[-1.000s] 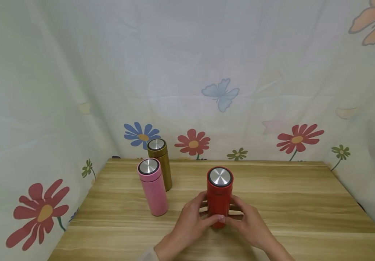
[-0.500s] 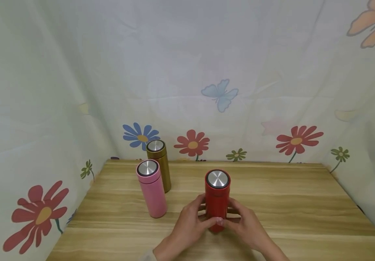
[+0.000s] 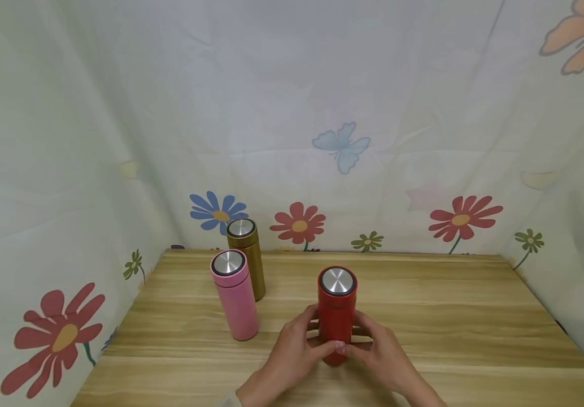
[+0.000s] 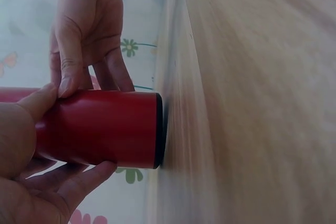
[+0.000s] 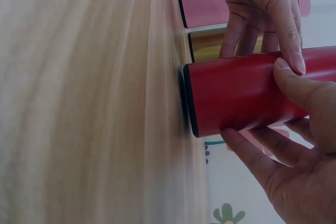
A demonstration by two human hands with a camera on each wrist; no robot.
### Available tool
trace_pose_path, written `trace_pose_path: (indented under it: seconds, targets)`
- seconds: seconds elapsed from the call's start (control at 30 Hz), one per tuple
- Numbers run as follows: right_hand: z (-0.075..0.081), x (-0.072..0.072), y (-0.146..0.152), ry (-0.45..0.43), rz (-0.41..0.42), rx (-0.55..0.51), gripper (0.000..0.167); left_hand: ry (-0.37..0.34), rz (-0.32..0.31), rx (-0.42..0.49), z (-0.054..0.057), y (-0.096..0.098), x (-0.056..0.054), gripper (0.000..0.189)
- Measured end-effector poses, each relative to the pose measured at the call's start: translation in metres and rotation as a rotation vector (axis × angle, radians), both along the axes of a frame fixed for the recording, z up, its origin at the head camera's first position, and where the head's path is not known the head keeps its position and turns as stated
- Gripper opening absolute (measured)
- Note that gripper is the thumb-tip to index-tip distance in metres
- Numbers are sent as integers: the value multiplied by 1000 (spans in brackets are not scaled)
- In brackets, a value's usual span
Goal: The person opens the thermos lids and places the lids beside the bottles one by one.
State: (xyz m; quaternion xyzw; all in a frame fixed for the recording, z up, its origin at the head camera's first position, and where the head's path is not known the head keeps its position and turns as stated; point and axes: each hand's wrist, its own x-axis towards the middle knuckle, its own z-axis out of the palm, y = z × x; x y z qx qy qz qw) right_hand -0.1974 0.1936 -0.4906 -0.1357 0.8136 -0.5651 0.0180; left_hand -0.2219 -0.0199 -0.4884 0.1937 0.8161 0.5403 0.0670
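Because the red bottle [image 3: 336,325] stands upright between the left hand [image 3: 292,351] and the right hand [image 3: 387,356], its long axis runs vertically and neither hand is nearer. Both grip its lower half, fingers curved around the sides, thumbs meeting in front. Whether its black base [image 4: 159,131] fully touches the grained wooden surface [image 3: 449,316] I cannot tell. Its cylinder is smooth, topped by a shiny metal disc [image 3: 338,281]; similar pink [image 3: 238,308] and gold bottles [image 3: 255,265] stand to the left.

Measured against the pink flask [image 3: 236,305], the red flask [image 3: 336,322] now appears slightly lower in the head view (drawn closer or lowered, I cannot tell which). The left grip [image 3: 292,349] and right grip [image 3: 383,355] have shifted along with it.
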Motion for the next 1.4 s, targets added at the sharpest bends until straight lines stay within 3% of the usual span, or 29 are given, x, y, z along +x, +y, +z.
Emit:
trace_pose_path:
  seconds: [0.9,1.4]
  targets:
    - [-3,0,0,34,5,34,69,47,3,-61,1,2,-1,73]
    - [-6,1,-5,66,-71,102,70,151,60,-187,7,12,0,78]
